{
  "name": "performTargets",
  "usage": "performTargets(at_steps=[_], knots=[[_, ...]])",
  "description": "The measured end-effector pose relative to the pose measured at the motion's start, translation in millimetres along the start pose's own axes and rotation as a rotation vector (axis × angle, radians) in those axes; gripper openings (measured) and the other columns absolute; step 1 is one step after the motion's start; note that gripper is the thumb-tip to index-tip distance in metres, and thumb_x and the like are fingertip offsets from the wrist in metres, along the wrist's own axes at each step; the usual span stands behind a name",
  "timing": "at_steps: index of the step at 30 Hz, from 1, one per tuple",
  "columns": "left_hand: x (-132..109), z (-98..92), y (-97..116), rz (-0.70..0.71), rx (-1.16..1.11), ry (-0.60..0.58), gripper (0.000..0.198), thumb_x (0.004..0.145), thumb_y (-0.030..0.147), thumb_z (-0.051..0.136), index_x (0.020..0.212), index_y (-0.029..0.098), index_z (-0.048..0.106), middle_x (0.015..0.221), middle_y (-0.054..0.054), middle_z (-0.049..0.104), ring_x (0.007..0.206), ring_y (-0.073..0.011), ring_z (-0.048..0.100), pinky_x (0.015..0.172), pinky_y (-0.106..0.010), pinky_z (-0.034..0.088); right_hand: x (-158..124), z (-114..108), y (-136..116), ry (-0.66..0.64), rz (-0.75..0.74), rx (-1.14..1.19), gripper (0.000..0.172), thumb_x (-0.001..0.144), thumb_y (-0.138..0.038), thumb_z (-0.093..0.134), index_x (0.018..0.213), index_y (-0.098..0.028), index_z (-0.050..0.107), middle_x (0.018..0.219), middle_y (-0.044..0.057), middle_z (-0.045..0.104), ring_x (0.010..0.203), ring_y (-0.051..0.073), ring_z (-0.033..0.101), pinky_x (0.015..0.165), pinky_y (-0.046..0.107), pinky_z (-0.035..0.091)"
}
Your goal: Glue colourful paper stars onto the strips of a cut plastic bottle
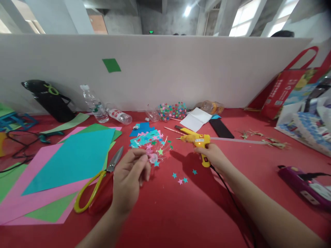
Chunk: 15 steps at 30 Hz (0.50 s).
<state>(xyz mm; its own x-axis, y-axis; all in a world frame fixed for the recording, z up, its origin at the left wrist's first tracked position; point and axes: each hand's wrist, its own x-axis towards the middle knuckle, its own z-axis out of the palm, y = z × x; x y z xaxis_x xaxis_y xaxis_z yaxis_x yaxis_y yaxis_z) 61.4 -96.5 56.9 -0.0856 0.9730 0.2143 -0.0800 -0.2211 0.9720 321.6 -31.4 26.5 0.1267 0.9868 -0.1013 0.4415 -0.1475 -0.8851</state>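
My right hand (210, 153) grips the handle of a yellow hot glue gun (196, 139), its nozzle pointing left. My left hand (133, 168) is closed, thumb and fingertips pinched at the near end of a clear plastic bottle piece (153, 158) with paper stars on it. Exactly where the fingers meet the plastic is hard to make out. Behind it lie blue paper pieces (141, 129) and more stars. Several loose stars (180, 181) are scattered on the red table between my hands. Large scissors with yellow handles (97, 182) rest beside my left wrist.
Coloured paper sheets (72, 158) cover the left side. Along the white partition (165, 69) are a black flask (49, 100), clear bottles (95, 105) and a star-covered bottle (172, 111). Rightward are a black phone (221, 128), a purple power strip (305, 186) and a red bag (280, 89).
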Motion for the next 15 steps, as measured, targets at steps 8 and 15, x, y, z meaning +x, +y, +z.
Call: performTargets(at_steps=[8, 15], knots=[[-16.2, 22.7, 7.3, -0.279, -0.129, -0.293, 0.015, 0.087, 0.035, 0.057, 0.08, 0.021, 0.054, 0.039, 0.01, 0.046, 0.032, -0.0027, 0.026, 0.035, -0.016, 0.015, 4.4, 2.5, 10.8, -0.055, 0.011, -0.476, 0.043, 0.079, -0.055, 0.056, 0.057, -0.017, 0.056, 0.054, 0.004, 0.059, 0.049, 0.015, 0.054, 0.047, 0.025, 0.031], [-12.5, 21.4, 4.9, -0.476, -0.238, -0.367, 0.015, 0.084, 0.034, 0.058, 0.078, 0.021, 0.055, 0.038, 0.009, 0.045, 0.032, -0.0025, 0.02, 0.036, -0.018, 0.01, -17.2, -2.2, -20.5, 0.023, -0.107, -0.699, 0.047, 0.084, -0.049, 0.058, 0.049, -0.02, 0.048, 0.058, 0.01, 0.059, 0.066, 0.024, 0.061, 0.056, 0.03, 0.035]])
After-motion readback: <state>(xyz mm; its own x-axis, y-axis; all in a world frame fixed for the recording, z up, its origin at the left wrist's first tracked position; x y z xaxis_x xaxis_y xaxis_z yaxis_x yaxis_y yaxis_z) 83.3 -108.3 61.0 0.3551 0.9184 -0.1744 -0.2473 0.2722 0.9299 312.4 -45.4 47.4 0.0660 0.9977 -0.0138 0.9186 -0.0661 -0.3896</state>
